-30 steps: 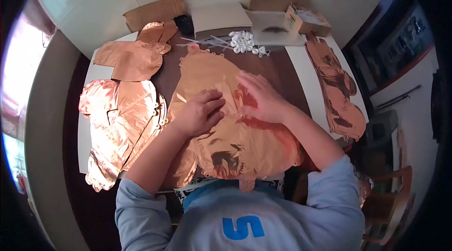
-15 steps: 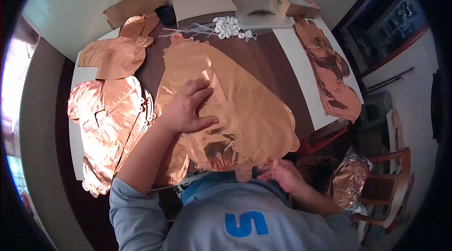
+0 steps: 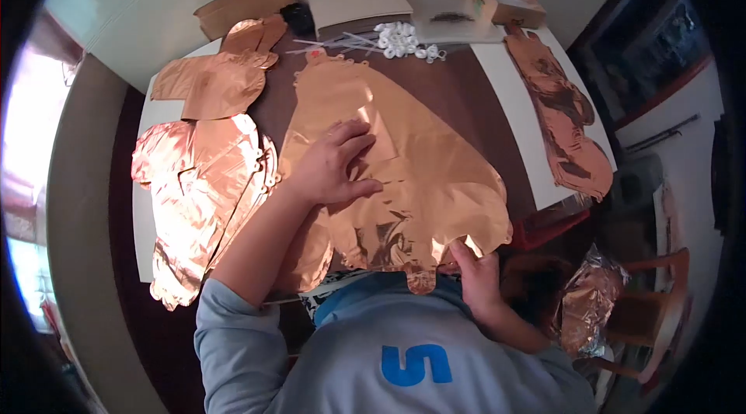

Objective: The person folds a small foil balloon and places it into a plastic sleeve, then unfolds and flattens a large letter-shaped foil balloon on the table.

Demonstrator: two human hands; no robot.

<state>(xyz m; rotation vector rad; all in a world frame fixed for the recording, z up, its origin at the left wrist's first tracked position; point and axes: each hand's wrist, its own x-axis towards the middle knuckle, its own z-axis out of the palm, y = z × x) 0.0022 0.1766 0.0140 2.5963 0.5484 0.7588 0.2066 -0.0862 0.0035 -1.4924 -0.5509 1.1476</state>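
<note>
A large flat rose-gold foil balloon (image 3: pixel 443 150) lies in front of me on the brown table, its tabbed lower edge reaching my shirt. My left hand (image 3: pixel 336 161) rests on its middle, fingers a little bent and thumb spread, pressing on the foil. At the near right edge my right hand (image 3: pixel 475 274) pinches the balloon's rim between thumb and fingers, and the foil creases there. Close to my left forearm lies a stack of shiny foil balloons (image 3: pixel 198 189), with a further flat foil piece (image 3: pixel 225 88) above it.
White ribbon rolls (image 3: pixel 400 40) and clear straws (image 3: pixel 342 43) sit at the back of the table (image 3: pixel 458 88). Behind them stand cardboard boxes (image 3: pixel 505 2). More folded foil balloons (image 3: pixel 556 111) lie on a white board at right. A wooden chair (image 3: pixel 657 305) holds crumpled foil (image 3: pixel 587 305).
My right hand has closed on the balloon's near edge, lifting and creasing it. My left hand stays on the foil. The whole view has shifted slightly.
</note>
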